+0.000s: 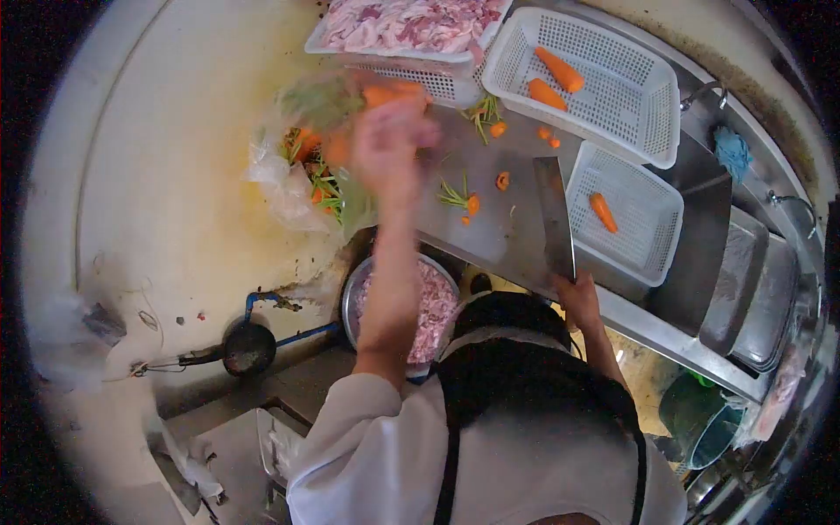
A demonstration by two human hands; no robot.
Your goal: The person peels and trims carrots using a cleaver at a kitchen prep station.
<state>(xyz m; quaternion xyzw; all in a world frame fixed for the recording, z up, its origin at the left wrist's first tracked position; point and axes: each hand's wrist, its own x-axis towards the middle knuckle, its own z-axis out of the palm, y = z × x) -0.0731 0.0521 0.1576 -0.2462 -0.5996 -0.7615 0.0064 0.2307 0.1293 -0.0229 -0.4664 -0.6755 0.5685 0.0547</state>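
My left hand [395, 144] is smeared by motion above a clear plastic bag [289, 197] of carrots with green stalks. A blurred orange carrot [398, 92] and its green leafy top [319, 101] show at my fingers, which look closed on it. My right hand [576, 297] is wrapped round the handle of a cleaver [555, 214]. Its long blade lies over the steel counter [503, 227], beside the small white basket. Cut carrot tops [459, 199] with green stems are scattered left of the blade.
One large white basket [604, 83] contains two carrots; a smaller basket [626, 232] has one carrot [603, 213]. Raw meat [411, 24] fills a basket at the back. Below my left arm stands a bowl [350, 302] of chopped meat. A sink [696, 254] lies right.
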